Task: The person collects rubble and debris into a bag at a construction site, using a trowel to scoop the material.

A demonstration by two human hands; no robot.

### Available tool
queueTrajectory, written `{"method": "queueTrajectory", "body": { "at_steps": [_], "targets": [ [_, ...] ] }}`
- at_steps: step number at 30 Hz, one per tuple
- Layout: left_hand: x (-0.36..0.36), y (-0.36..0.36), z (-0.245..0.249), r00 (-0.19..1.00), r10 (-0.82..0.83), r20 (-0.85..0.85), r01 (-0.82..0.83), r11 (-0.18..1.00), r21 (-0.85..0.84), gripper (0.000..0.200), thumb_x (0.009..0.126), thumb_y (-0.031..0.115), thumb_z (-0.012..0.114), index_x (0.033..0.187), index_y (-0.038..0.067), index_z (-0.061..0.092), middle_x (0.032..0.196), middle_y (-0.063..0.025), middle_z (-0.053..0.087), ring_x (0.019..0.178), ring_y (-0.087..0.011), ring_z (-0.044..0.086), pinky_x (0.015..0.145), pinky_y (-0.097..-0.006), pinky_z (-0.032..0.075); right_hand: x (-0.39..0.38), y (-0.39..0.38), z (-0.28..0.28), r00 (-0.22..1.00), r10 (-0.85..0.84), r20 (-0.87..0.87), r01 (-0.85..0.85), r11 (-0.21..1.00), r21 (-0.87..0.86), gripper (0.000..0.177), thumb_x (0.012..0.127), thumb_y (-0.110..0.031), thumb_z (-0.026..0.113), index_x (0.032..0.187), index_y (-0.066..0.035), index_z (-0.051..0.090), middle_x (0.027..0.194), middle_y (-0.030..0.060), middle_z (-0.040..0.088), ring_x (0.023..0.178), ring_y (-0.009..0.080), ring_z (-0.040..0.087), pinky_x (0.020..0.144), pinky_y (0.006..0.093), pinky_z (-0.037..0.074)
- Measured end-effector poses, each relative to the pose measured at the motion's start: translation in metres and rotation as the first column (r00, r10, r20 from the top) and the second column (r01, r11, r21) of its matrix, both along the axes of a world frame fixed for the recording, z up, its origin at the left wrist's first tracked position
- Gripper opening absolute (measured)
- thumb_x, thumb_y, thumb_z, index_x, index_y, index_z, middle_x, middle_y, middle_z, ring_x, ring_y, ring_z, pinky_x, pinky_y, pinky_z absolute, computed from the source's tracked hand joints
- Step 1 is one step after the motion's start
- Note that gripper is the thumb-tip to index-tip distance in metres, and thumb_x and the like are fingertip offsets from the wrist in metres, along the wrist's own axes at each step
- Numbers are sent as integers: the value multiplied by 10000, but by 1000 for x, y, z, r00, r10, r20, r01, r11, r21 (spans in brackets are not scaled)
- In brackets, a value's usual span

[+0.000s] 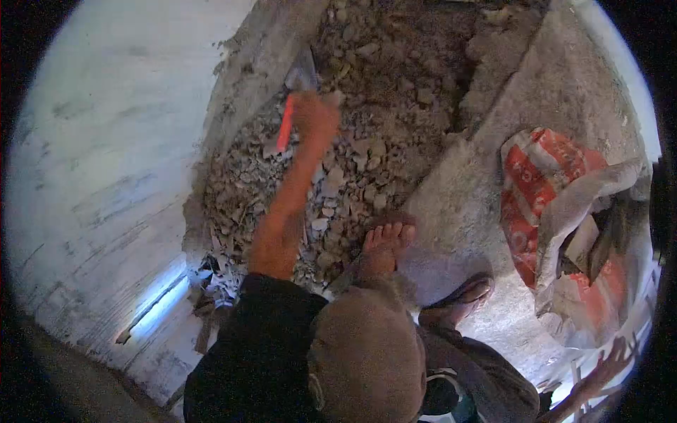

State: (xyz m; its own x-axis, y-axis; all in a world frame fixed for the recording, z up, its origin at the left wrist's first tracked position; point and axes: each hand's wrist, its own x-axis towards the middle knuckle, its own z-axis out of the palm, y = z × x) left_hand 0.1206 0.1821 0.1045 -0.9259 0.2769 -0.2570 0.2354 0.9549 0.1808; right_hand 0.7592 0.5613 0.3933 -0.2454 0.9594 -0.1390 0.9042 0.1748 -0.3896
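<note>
My left hand (314, 113) reaches forward from a black sleeve, its fingers closed round a trowel (303, 72) with a grey metal blade and a red handle. The blade points away from me, at the left edge of a bed of loose rubble (360, 166). Low at the right, my right hand (612, 361) has its fingers apart, close to some pale slats and below a red and white sack (525, 211). The sack's mouth gapes, and brownish broken pieces (584, 243) show inside it.
A bare foot (389, 238) rests at the rubble's near edge, and the other foot (462, 299) is to its right. A pale wall (113, 120) runs along the left, with a bright strip of light (161, 299) low on it. Grey rough floor (465, 187) lies between rubble and sack.
</note>
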Motion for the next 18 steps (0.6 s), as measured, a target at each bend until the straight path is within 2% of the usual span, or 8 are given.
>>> {"method": "queueTrajectory", "body": {
  "at_steps": [1,3,5,7,12,14,15,18],
  "targets": [
    [-26,-46,-37,989,-124,-76,105,972,-212,659,916,465,531,1226,-114,483,1173,-321,545,1050,-437,566,893,-507,465,-23,3,13,999,13,44,-15,999,30,490,917,-394,424,1355,-180,474,1470,134,271,1311,335,373,1000,541,384],
    [-66,-109,-107,995,-100,17,102,968,-229,658,909,448,545,1238,-116,465,1168,-311,554,1040,-431,575,889,-501,472,-83,-12,35,995,71,76,-75,996,54,458,915,-340,448,1326,-142,495,1419,139,332,1278,319,408,1001,508,389],
    [-80,-139,-157,991,-88,103,110,966,-232,660,902,432,559,1249,-119,448,1163,-300,562,1029,-425,583,884,-494,478,-156,-45,43,986,161,42,-159,986,-48,427,914,-286,472,1297,-104,515,1368,144,393,1244,303,443,1002,475,394],
    [-86,-143,-156,987,-133,88,138,989,-54,642,894,388,571,1291,-90,410,1108,-294,589,988,-425,602,847,-485,489,-243,-99,22,970,241,-32,-241,937,-254,396,912,-232,496,1268,-66,535,1317,149,454,1210,286,479,1003,442,399],
    [-72,-112,-11,899,-282,335,273,959,74,446,893,323,568,1178,-15,511,959,-281,630,911,-435,622,782,-499,480,-399,-225,-93,889,289,-356,-425,810,-403,318,907,-98,556,1197,29,586,1189,161,606,1126,246,567,1006,359,411],
    [-61,-115,51,825,-436,358,450,892,49,393,910,342,538,1062,-20,574,936,-262,645,875,-424,635,769,-505,483,-449,-257,-186,866,247,-434,-440,790,-428,304,898,-114,535,1166,13,600,1200,196,601,1162,360,538,1013,405,393],
    [-60,-108,81,767,-391,510,482,875,-54,398,914,359,530,1045,-12,591,905,-253,650,853,-421,639,764,-509,483,-457,-271,-246,804,478,-355,-579,767,-277,383,892,-132,546,1243,22,531,1279,242,529,1209,408,479,1035,444,369],
    [-60,-107,125,595,-375,711,623,773,-114,413,918,393,522,1007,1,620,845,-235,654,817,-412,644,750,-511,488,-485,-302,-350,781,610,-134,-621,782,-59,566,904,-164,541,1392,25,325,1268,313,473,1183,474,456,1008,498,375]
  ]
}}
